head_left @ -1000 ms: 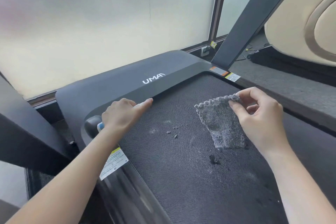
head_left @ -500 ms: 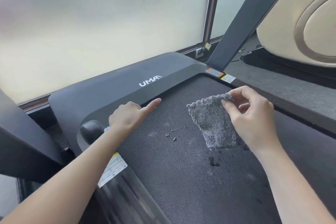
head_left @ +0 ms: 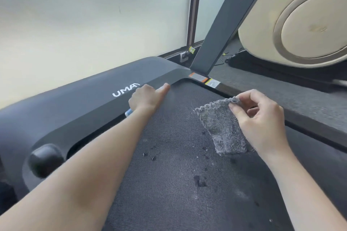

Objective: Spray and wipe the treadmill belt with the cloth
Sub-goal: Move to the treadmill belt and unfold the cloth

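- On the treadmill belt (head_left: pixel 169 193), right of centre: grey fluffy cloth (head_left: pixel 219 127), its upper corner lifted and the rest draped down onto the dark weave.
- Right hand (head_left: pixel 262 124): pinches the cloth's upper corner between thumb and forefinger, with the other fingers curled behind.
- Left hand (head_left: pixel 144 99): at the belt's front edge, against the lip of the motor cover (head_left: pixel 75 110). Its fingers are curled round a blue-and-white object (head_left: pixel 129 113) and the forefinger is stretched out along the lip.
- Blue-and-white object: only one end shows, poking out below the heel of the hand (its kind cannot be told).
- Debris (head_left: pixel 199 182): dark crumbs and pale smudges are scattered on the belt between the two forearms. The largest clump lies nearer the camera than the cloth.
- Motor cover: dark grey, with white "UMAY" lettering just left of the left hand.
- Upright post (head_left: pixel 225 20): dark and slanting, rising from the right front corner, with warning labels (head_left: pixel 212 82) at its foot.
- Black knob (head_left: pixel 45 159): rounded, at the cover's left end.
- Beige chair (head_left: pixel 300 24): beyond the right side rail, well apart from the belt.
- Frosted window (head_left: pixel 75 15): behind the cover.
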